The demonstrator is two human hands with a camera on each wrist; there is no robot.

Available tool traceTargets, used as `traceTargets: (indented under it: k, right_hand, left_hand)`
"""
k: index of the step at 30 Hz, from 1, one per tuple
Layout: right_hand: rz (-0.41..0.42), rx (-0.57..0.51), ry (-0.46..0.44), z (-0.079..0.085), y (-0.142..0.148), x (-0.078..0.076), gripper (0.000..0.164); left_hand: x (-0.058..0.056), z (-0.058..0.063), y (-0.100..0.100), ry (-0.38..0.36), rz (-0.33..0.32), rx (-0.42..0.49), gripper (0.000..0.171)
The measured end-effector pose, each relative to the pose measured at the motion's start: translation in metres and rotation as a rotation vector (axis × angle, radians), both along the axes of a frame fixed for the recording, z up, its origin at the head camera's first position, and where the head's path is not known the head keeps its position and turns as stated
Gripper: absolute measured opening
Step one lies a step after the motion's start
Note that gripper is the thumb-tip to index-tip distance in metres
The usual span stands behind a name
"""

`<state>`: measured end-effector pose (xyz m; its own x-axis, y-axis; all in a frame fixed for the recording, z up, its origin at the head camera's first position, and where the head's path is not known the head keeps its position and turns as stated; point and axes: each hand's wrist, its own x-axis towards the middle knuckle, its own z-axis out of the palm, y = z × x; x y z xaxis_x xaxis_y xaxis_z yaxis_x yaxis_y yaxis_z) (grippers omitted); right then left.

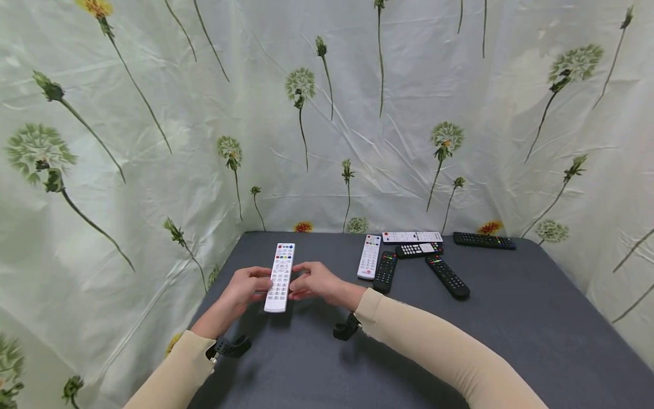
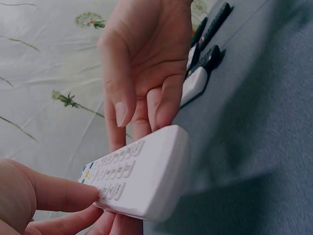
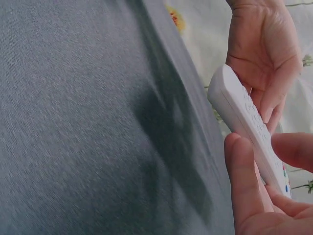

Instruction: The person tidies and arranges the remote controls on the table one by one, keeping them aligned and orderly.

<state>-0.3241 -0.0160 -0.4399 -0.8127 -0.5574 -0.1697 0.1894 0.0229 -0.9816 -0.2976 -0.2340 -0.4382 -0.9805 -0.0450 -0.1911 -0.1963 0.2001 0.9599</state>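
Note:
A white remote control with rows of buttons is held above the table, its keypad facing up. My left hand grips its left side. In the left wrist view the left thumb presses on the keypad, and fingers pass beneath the remote. From the other side my right hand has its fingers bent at the remote's right edge. The right wrist view shows a right fingertip against the underside, with the thumb close above the button side; whether that thumb touches is hard to tell.
Several other remotes lie on the dark grey table: a white one and a black one right of my hands, another white one behind, and a black one at the back right. Flowered cloth hangs behind.

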Motion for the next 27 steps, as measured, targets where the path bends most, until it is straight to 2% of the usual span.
traceTargets:
  k: [9,14,27]
  right_hand:
    - [0.105,-0.001,-0.019,-0.009,-0.003,0.008,0.053]
    - [0.136,0.018,-0.037,-0.015,-0.003,0.009,0.058]
    - [0.144,0.055,-0.107,-0.033,-0.005,0.010,0.063]
  left_hand:
    - [0.012,-0.007,-0.009,-0.047,0.028,-0.112,0.037]
    - [0.012,-0.013,-0.010,-0.075,0.039,-0.115,0.033]
    - [0.009,-0.029,-0.012,-0.114,0.016,-0.132,0.036]
